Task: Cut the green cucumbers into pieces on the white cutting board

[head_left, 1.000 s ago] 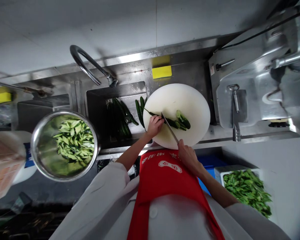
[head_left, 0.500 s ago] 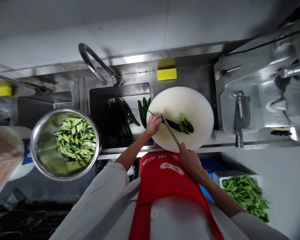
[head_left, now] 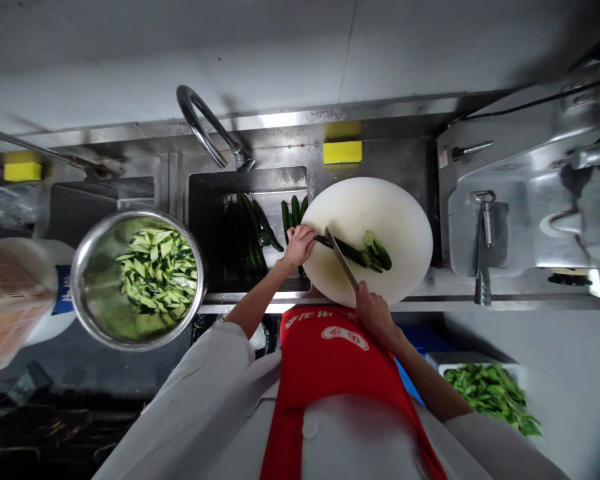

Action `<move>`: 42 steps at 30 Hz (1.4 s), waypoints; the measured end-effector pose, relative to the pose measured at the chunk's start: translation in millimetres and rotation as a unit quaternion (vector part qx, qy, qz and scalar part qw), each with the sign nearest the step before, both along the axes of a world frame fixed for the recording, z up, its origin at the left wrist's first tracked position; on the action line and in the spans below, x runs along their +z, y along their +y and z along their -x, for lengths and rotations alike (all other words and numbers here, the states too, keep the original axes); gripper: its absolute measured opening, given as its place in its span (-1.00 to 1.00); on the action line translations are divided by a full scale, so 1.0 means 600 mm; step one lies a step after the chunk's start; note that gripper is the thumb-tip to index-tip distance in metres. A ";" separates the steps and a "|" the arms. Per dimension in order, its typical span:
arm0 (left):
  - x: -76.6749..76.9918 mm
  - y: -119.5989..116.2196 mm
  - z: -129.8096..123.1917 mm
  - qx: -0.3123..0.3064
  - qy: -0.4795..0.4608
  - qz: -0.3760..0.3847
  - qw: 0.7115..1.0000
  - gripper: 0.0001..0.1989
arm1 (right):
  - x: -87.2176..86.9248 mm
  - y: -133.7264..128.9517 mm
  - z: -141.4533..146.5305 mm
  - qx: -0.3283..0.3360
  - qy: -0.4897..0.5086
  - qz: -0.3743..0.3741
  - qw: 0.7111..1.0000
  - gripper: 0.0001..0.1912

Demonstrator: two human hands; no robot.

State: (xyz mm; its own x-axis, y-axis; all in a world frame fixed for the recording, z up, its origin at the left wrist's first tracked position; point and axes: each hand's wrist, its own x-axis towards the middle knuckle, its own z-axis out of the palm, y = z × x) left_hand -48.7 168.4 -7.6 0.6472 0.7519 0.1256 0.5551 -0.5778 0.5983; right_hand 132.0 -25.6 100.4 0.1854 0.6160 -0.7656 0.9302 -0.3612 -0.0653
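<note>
On the round white cutting board (head_left: 405, 220) lies a dark green cucumber (head_left: 347, 250), partly cut at its right end. My left hand (head_left: 301, 245) is closed on the cucumber's left end at the board's left edge. The knife (head_left: 343, 262) is in my right hand (head_left: 375, 310), its fingers wrapped round the handle. Its blade crosses the cucumber near my left hand; whether it cuts in there I cannot tell. Cut cucumber pieces (head_left: 378, 250) lie at the right end, pale flesh showing. More whole cucumbers (head_left: 250, 230) rest in the sink (head_left: 280, 179) left of the board.
A steel bowl (head_left: 93, 293) of sliced cucumber stands to the left. Above the sink curves a faucet (head_left: 200, 123). A yellow sponge (head_left: 343, 152) sits behind the board. At right are a peeler (head_left: 487, 217) and a crate (head_left: 435, 360) of leafy greens below.
The whole view has shifted, so most things appear farther right. Against the board, my left hand has moved left toward the cucumber's end, and the knife slightly left too.
</note>
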 end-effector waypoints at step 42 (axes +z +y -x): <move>0.007 -0.198 -0.070 0.295 -0.183 0.248 0.904 -0.69 | -0.004 -0.123 -0.104 0.089 0.021 -0.080 0.993 -0.69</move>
